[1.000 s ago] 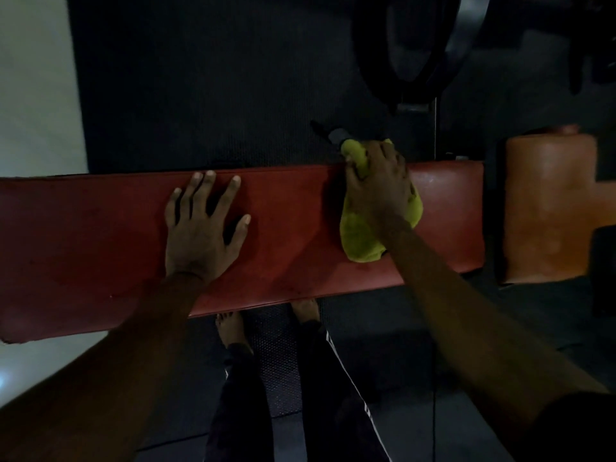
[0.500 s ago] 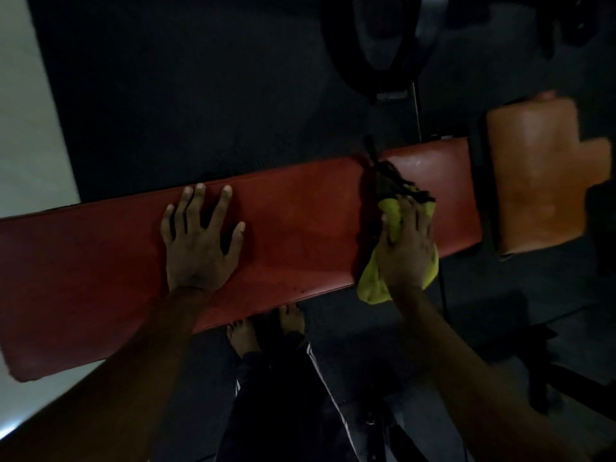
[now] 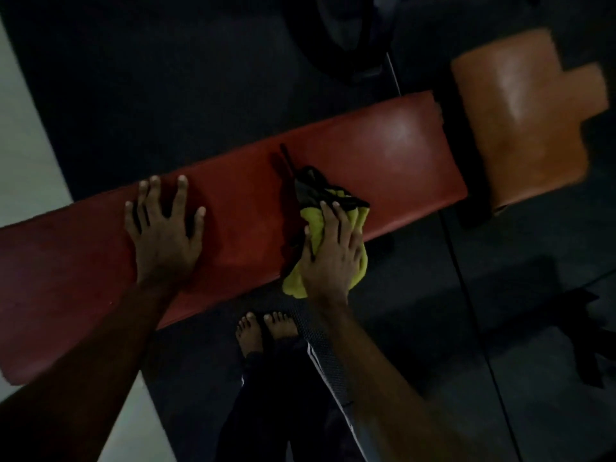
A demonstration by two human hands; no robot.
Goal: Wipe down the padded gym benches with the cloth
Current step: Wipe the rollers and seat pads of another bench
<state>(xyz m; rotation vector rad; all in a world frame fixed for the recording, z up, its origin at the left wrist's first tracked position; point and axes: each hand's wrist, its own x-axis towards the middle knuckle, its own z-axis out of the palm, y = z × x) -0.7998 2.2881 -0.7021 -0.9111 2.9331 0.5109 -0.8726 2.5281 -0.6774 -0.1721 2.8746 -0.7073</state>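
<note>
Head view. One yellow cloth (image 3: 311,225) lay at the near edge of the red bench (image 3: 383,155), pressed flat under the straight-fingered right hand (image 3: 333,258). The left hand (image 3: 163,235) rested spread, farther left on the bench. The bench's long axis ran left to right, its right end nearer the right hand. Two pads showed: the bench and one orange pad (image 3: 520,128) beyond its right end.

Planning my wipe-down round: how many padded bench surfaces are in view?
2. A long red pad runs across the middle; an orange pad sits past its right end. More may hide in the dark.
</note>
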